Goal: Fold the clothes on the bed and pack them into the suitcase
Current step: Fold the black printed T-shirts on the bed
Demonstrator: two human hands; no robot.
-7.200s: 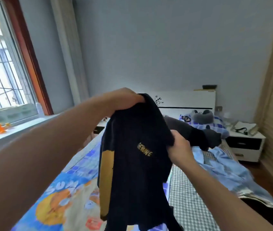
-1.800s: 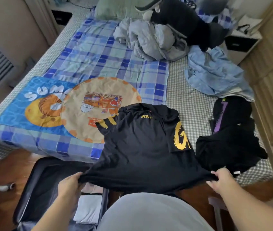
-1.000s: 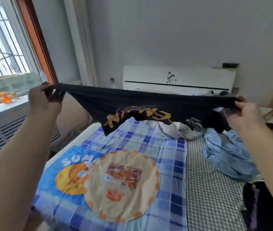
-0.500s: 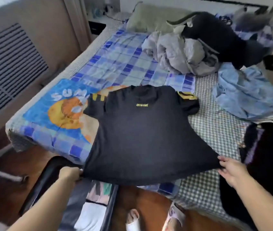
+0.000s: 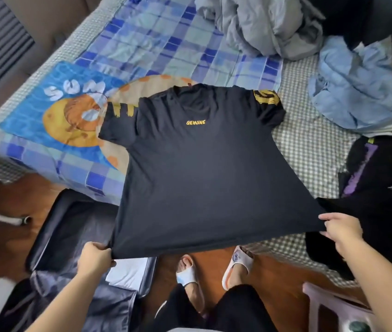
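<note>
Both arms outstretched, left grip (image 5: 93, 258) and right grip (image 5: 343, 228) pinched.

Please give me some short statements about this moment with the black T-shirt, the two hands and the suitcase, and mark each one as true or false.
1. Both hands grip the bottom hem of the black T-shirt. True: the left hand and the right hand each hold one corner.
2. The T-shirt is already folded in half. False: it lies spread open, with both sleeves out, on the bed.
3. The word on the T-shirt's chest is printed in yellow. True.
4. The suitcase is closed. False: it lies open on the floor, with something white inside.
5. The light blue garment lies inside the suitcase. False: it lies crumpled on the bed, at the right.
</note>
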